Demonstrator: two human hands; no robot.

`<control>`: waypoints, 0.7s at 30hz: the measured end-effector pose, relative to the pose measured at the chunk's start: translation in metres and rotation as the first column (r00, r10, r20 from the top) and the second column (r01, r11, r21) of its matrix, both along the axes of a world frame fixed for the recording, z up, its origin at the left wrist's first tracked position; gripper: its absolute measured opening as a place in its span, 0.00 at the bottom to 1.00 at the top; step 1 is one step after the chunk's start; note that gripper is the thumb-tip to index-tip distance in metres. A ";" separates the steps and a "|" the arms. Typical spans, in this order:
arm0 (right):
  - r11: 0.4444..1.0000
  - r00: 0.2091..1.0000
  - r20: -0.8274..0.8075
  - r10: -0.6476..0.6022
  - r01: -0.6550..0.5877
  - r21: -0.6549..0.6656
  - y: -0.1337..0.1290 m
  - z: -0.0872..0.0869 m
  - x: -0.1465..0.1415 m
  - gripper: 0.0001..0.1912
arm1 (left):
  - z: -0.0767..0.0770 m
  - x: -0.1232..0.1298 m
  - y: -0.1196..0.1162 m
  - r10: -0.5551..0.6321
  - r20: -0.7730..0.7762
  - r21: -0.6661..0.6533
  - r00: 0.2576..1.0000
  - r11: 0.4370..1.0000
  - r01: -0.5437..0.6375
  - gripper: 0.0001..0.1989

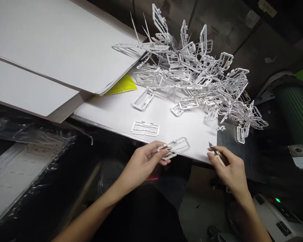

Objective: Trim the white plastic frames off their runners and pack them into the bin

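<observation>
My left hand [147, 161] is closed, pinching a white plastic frame [178, 147] by its left end between thumb and fingers. The frame is a thin rectangle with inner bars, held tilted over the table's front edge. To its right, my right hand [229, 169] is wrapped round a small metal-tipped tool [213, 148] with a cream handle. Its dark pointed tip faces up and left, apart from the frame. Fingers hide much of the handle. Two similar loose frames, one flat near the edge [145, 128] and another behind it [143, 100], lie on the white table surface [161, 111].
A tangled heap of white plastic frames [192, 77] covers the back right and overhangs the surface. Large white sheets [53, 40] lie at the left, above a yellow printed sheet [123, 84]. Clear plastic wrapping [27, 134] is lower left; a grey device [280, 215] stands lower right.
</observation>
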State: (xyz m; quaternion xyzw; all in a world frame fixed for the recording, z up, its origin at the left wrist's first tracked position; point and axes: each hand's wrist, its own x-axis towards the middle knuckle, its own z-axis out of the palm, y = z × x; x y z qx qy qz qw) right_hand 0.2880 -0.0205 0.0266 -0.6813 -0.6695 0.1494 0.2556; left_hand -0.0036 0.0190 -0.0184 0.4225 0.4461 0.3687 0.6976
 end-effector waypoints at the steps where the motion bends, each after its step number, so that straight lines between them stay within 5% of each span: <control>1: 0.996 0.993 0.079 -0.086 0.084 0.029 0.001 -0.006 0.011 0.22 | -0.003 -0.003 0.000 0.037 -0.016 -0.001 0.999 0.999 -0.037 0.19; 5: 0.954 0.880 0.371 -0.298 0.269 0.128 0.002 -0.029 0.054 0.35 | -0.008 -0.020 0.003 0.157 -0.111 0.014 0.981 0.988 -0.156 0.25; 8: 0.970 0.860 0.453 -0.236 0.179 0.164 0.009 -0.035 0.070 0.39 | -0.005 -0.037 0.010 0.258 -0.234 0.097 0.938 0.966 -0.241 0.27; 12: 0.963 0.908 0.394 -0.143 0.035 0.268 0.043 -0.030 0.080 0.29 | 0.003 -0.060 0.024 0.380 -0.470 0.283 0.797 0.920 -0.272 0.26; 17: 0.948 0.919 0.367 -0.146 0.024 0.319 0.097 -0.038 0.088 0.20 | 0.009 -0.075 0.046 0.315 -0.726 0.441 0.612 0.895 0.063 0.25; 21: 0.917 0.927 0.341 -0.156 0.007 0.400 0.092 -0.037 0.081 0.16 | -0.001 -0.081 0.056 0.387 -0.800 0.558 0.458 0.760 0.334 0.32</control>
